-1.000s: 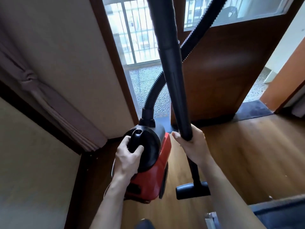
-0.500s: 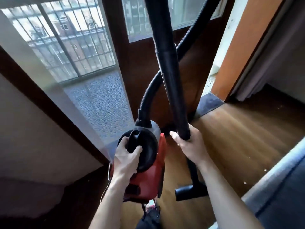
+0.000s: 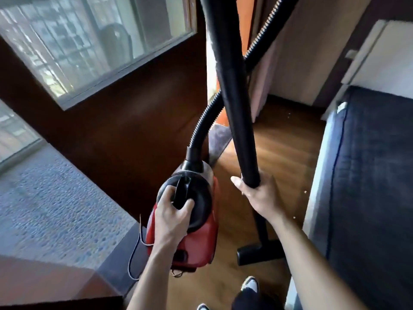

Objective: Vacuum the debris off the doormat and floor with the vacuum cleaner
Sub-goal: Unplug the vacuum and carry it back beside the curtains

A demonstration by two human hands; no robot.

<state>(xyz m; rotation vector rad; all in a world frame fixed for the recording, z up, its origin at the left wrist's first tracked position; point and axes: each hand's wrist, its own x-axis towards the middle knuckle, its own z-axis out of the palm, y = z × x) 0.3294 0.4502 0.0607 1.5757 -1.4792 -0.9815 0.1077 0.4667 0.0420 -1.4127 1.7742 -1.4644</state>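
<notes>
My left hand [image 3: 171,217] grips the black carry handle on top of the red vacuum cleaner [image 3: 196,240], which hangs above the wooden floor [image 3: 283,153]. My right hand [image 3: 260,193] is closed around the black wand [image 3: 237,104], held nearly upright. The wand's floor nozzle [image 3: 260,251] sits low by my feet. A ribbed black hose [image 3: 204,124] curves up from the vacuum body. A strip of the dark grey doormat [image 3: 220,138] shows beyond the hose at the doorway. Small pale bits of debris [image 3: 290,114] lie on the floor farther ahead.
A dark wooden door [image 3: 125,121] with a glass pane stands open on the left, with a pebbled balcony floor [image 3: 53,198] beyond. A dark blue mattress [image 3: 366,186] lines the right side. A thin power cord [image 3: 134,258] dangles from the vacuum. My shoes [image 3: 251,284] are below.
The view has swung to the right: the door and balcony slid left, the mattress and far corner of the room came in. Both hands keep the same hold on the vacuum and wand.
</notes>
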